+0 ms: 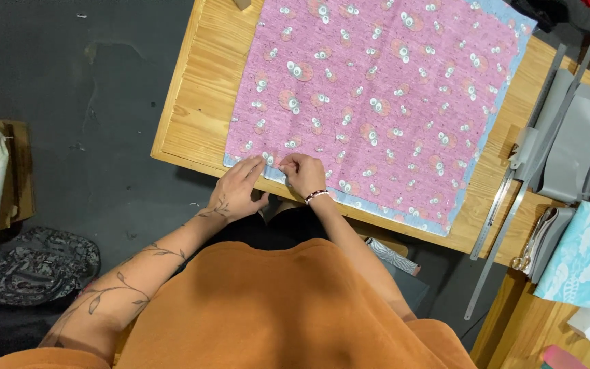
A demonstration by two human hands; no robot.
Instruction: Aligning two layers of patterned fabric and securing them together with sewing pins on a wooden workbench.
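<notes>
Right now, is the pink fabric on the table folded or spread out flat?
Spread flat. The pink fabric lies open across the wooden table over a blue layer; both hands, left and right, press its near edge.

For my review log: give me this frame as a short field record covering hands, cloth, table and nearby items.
left hand: flat on the cloth's near edge
right hand: pinching the same edge, beside the left
cloth: pink patterned, over a light blue layer, spread flat
table: wooden, cloth covers most of it
rulers: long metal, at the right edge
scissors: right of table

Left hand (239, 188) flat, fingers spread, right hand (303, 173) pinching, hands side by side
</notes>
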